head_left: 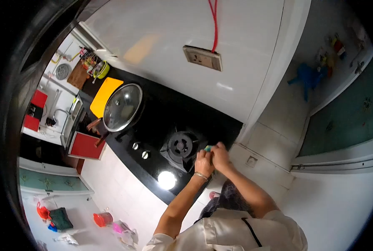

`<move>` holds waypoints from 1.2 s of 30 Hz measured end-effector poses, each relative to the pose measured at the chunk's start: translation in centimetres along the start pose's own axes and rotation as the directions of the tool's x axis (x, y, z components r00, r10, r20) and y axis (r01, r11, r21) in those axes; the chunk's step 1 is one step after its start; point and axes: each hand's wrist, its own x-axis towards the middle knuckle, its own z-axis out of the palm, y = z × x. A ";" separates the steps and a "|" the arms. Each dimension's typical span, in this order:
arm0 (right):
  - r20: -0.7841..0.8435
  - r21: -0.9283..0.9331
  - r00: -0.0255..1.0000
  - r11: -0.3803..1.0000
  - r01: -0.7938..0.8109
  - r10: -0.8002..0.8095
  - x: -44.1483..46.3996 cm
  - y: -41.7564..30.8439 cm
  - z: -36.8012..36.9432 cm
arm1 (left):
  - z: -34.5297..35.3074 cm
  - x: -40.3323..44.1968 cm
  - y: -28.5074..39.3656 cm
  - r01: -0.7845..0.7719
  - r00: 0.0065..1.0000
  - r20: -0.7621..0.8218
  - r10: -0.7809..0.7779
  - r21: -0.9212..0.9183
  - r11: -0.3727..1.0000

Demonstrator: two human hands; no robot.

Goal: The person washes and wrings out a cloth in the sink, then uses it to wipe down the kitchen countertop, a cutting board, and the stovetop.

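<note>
Over the right end of the black stove top (155,104), my left hand (203,163) and my right hand (220,156) are close together with fingers curled. A bracelet circles the left wrist. A small green-and-blue thing (208,148) shows at the fingertips between them; its kind is too small to make out. Both hands seem closed on it, though the grip is partly hidden. Just left of the hands is a gas burner (180,145) with a black pan support. Two control knobs (145,155) sit near the front edge.
A pan with a glass lid (123,108) stands at the stove's left, before a yellow board (106,97). A socket (203,57) with a red cord is on the wall. Farther left are a sink (75,108) and a green bowl (101,70). An orange-red bucket (103,219) stands on the floor.
</note>
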 end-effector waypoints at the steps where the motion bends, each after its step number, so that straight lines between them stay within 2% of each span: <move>1: -0.075 0.001 0.996 0.998 0.055 -0.055 1.5 -0.7 -2.0 | -1.2 2.3 0.8 -0.046 0.993 -0.110 0.046 0.008 0.999; 2: -0.146 -0.003 0.983 0.994 0.108 -0.107 3.2 -1.5 -4.1 | -2.6 5.0 1.6 -0.088 0.972 -0.217 0.090 0.018 0.996; 3: -0.216 -0.017 0.958 0.982 0.190 -0.189 5.4 -2.2 -6.0 | -3.4 7.4 1.8 -0.056 0.968 -0.244 0.053 -0.006 0.998; 4: -0.284 -0.040 0.919 0.961 0.272 -0.272 7.8 -2.6 -7.3 | -4.3 10.0 1.8 -0.062 0.964 -0.257 0.071 0.044 0.997; 5: -0.222 -0.134 0.932 0.956 0.261 -0.286 10.5 -2.0 -7.4 | -4.3 12.4 0.8 -0.080 0.969 -0.217 0.118 0.176 0.981; 6: -0.161 -0.227 0.942 0.940 0.254 -0.294 12.8 -1.3 -7.0 | -4.6 14.2 0.7 0.039 0.999 -0.031 -0.034 0.209 0.977; 7: 0.068 -0.345 0.979 0.916 0.204 -0.192 14.1 -0.4 -6.3 | -3.3 15.7 -1.1 0.064 0.985 0.138 -0.104 0.267 0.962; 8: 0.213 -0.370 0.971 0.912 0.180 -0.105 15.2 1.3 -4.8 | -1.6 16.9 -2.7 0.077 0.936 0.301 -0.182 0.327 0.942; 10: 0.067 -0.352 0.975 0.910 0.221 -0.211 14.6 3.9 -3.0 | 1.7 17.2 -4.4 -0.002 0.963 0.249 -0.099 0.375 0.927; 11: 0.023 -0.360 0.979 0.912 0.196 -0.201 14.2 4.9 -2.6 | 3.0 16.8 -4.9 -0.035 0.972 0.225 -0.061 0.398 0.917; 15: -0.101 -0.363 0.988 0.929 0.071 -0.116 9.8 5.7 -3.1 | 4.1 16.5 -3.2 -0.187 0.935 0.345 0.077 0.298 0.936; 16: -0.131 -0.365 0.988 0.930 0.033 -0.086 8.5 6.0 -3.5 | 4.8 16.1 -2.5 -0.261 0.937 0.316 0.150 0.346 0.901; 19: -0.218 -0.272 0.975 0.956 -0.108 0.048 5.1 6.6 -2.7 | 4.8 14.2 0.7 -0.275 0.881 0.454 0.132 0.264 0.925; 20: -0.246 -0.178 0.966 0.976 -0.125 0.079 4.0 6.9 -2.7 | 4.7 13.7 1.5 -0.280 0.863 0.488 0.135 0.237 0.931; 22: -0.295 0.013 0.945 0.989 -0.145 0.142 2.2 7.2 -3.1 | 4.6 12.6 2.8 -0.264 0.872 0.457 0.173 0.142 0.954; 23: -0.334 0.079 0.917 0.976 -0.201 0.216 1.6 7.1 -3.0 | 4.4 11.8 3.1 -0.232 0.890 0.409 0.200 0.029 0.972; 24: -0.334 0.082 0.927 0.985 -0.153 0.172 1.0 6.4 -4.5 | 3.1 11.2 4.2 -0.202 0.906 0.361 0.220 -0.086 0.976; 26: -0.343 0.084 0.937 0.996 -0.042 0.068 0.3 3.3 -10.1 | 1.1 12.1 5.8 -0.192 0.967 0.125 0.224 -0.228 0.955; 27: -0.424 -0.030 0.891 0.986 0.165 -0.162 0.5 1.8 -13.2 | -0.4 12.5 6.8 -0.197 0.978 0.006 0.208 -0.298 0.934; 28: -0.471 -0.090 0.841 0.962 0.257 -0.268 1.0 -0.7 -17.0 | -3.8 13.5 9.8 -0.331 0.936 -0.248 0.251 -0.373 0.867; 29: -0.504 -0.153 0.782 0.928 0.339 -0.368 1.7 -3.8 -21.1 | -7.3 14.9 12.6 -0.451 0.855 -0.427 0.293 -0.334 0.828; 30: -0.553 -0.229 0.677 0.870 0.438 -0.486 2.3 -7.0 -25.3 | -10.5 16.3 15.1 -0.478 0.796 -0.545 0.263 -0.300 0.826; 31: -0.568 -0.349 0.586 0.813 0.465 -0.579 2.4 -10.0 -29.0 | -13.9 17.5 17.6 -0.550 0.716 -0.631 0.297 -0.248 0.798; 32: -0.565 -0.504 0.455 0.725 0.470 -0.688 3.1 -12.0 -31.8 | -15.3 18.8 19.0 -0.559 0.648 -0.713 0.268 -0.207 0.803; 33: -0.529 -0.623 0.344 0.631 0.463 -0.775 4.5 -12.2 -33.2 | -16.2 20.3 19.8 -0.603 0.547 -0.771 0.326 -0.092 0.793; 36: -0.297 -0.826 0.587 0.511 0.237 -0.753 7.0 -8.9 -32.6 | -11.4 24.4 17.6 -0.602 0.543 -0.746 0.384 -0.027 0.798</move>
